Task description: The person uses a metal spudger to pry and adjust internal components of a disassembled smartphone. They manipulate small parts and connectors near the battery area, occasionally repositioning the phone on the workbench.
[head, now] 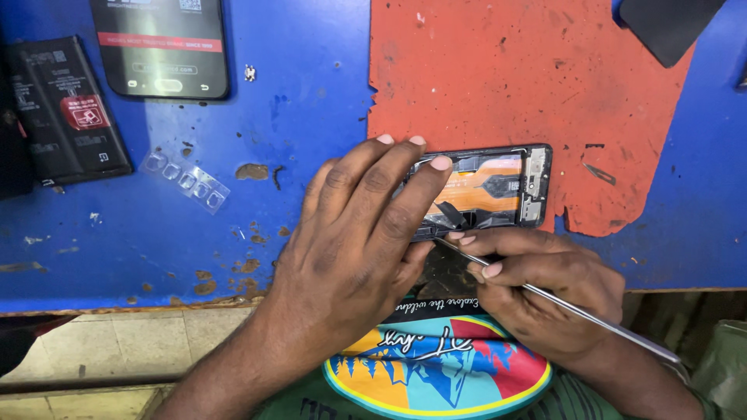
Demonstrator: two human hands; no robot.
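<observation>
One opened phone frame point(498, 187), back off, lies on the red mat point(506, 70) at the near edge of the blue worktop point(296, 117); your left hand point(358, 233) presses down on it, fingers spread and covering its left half. Your right hand point(537, 292) pinches one thin metal tool point(576, 311), tip at the frame's lower edge. Around it: one black battery point(66, 109), one dark phone point(163, 47), one clear strip of lens covers point(187, 180), and one dark panel point(669, 27) at the far right.

The left hand point(354, 233) covers the near end of the opened phone point(486, 187), the tip of the metal tool point(591, 315) vanishes beneath the fingers, and the black phone point(163, 47) and dark slab point(669, 23) are cut by the top edge.
</observation>
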